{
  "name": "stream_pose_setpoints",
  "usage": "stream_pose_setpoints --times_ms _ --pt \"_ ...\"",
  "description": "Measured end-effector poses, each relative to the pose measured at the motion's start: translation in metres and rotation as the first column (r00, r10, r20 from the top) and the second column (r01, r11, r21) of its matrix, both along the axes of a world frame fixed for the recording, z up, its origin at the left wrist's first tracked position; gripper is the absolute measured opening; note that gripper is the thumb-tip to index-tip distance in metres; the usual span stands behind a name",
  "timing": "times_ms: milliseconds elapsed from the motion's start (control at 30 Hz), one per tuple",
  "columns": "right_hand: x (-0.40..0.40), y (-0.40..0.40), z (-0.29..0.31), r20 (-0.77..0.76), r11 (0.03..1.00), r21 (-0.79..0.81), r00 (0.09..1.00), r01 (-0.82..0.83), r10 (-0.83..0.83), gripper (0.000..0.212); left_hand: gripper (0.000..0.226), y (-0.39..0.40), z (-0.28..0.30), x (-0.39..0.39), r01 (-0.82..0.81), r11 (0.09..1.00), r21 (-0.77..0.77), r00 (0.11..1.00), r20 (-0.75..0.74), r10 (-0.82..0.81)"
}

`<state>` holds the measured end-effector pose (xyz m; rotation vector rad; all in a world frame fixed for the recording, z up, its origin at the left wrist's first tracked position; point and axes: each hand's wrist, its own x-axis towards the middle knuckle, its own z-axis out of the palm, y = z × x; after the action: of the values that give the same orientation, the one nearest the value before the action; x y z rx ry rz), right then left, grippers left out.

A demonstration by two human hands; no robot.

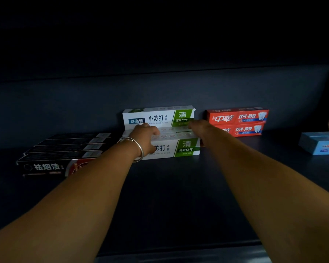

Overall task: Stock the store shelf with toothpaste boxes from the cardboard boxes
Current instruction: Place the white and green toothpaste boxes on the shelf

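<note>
Both hands reach the white-green boxes (160,133) mid-shelf (169,196): left hand (145,132) curls over a box's left end, right hand (197,125) meets the right end, fingers unclear. Uneven pushing could skew the stack into the red boxes (237,121).

1. On the upper white-and-green toothpaste box (158,116) you can read "舒焱健" in a blue panel, then "小苏打 牙膏", and on its green end "清" above "清新口气".
2. On the front white-and-green box (176,149) you see "苏打 牙膏" and again "清" and "清新口气"; your left hand (144,134) covers the start of the line.
3. On the upper red box (237,116) you read "中華", "双钙·防蛀" and "+50%".
4. The lower red box (245,130) shows "双钙·防蛀" and "+50".
5. The front black box (44,167) reads "祛烟渍".
6. You cannot read the small print on the blue box (321,143).
</note>
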<state>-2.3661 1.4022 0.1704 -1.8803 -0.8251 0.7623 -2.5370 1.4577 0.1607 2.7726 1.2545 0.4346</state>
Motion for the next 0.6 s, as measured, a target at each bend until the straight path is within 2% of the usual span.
stream_pose_setpoints --times_ms 167,333,600 --pt "-0.003 0.0 0.0 -0.006 1.0 0.01 1.0 0.023 -0.023 0.025 0.052 -0.002 -0.004 0.0 0.0 0.999 0.04 0.999 0.052 -0.002" --pt "-0.006 -0.002 0.001 0.094 1.0 -0.01 0.996 -0.005 0.006 0.033 0.051 -0.003 -0.003 0.001 -0.032 0.995 0.092 0.999 0.016 0.031" --pt "-0.005 -0.014 -0.005 0.448 0.997 -0.073 0.893 -0.005 0.038 0.029 0.055 0.0 -0.004 0.003 -0.064 0.987 0.148 0.996 -0.054 0.072"
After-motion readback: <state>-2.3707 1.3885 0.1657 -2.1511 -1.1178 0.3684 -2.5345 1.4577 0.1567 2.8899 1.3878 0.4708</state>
